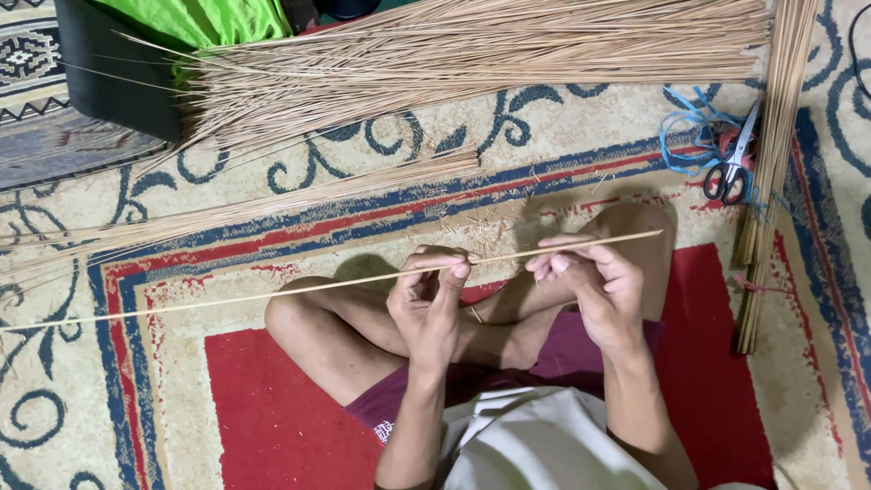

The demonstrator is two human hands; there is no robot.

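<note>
The person wears maroon shorts (562, 358) and a pale grey shirt (535, 445); arms and legs bare.

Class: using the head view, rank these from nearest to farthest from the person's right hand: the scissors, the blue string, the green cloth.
From the right hand:
1. Scissors, up and to the right on the carpet.
2. Blue string, just beyond the scissors, partly beneath them; nearly level, a close call.
3. Green cloth, far off at the top left corner.
</note>
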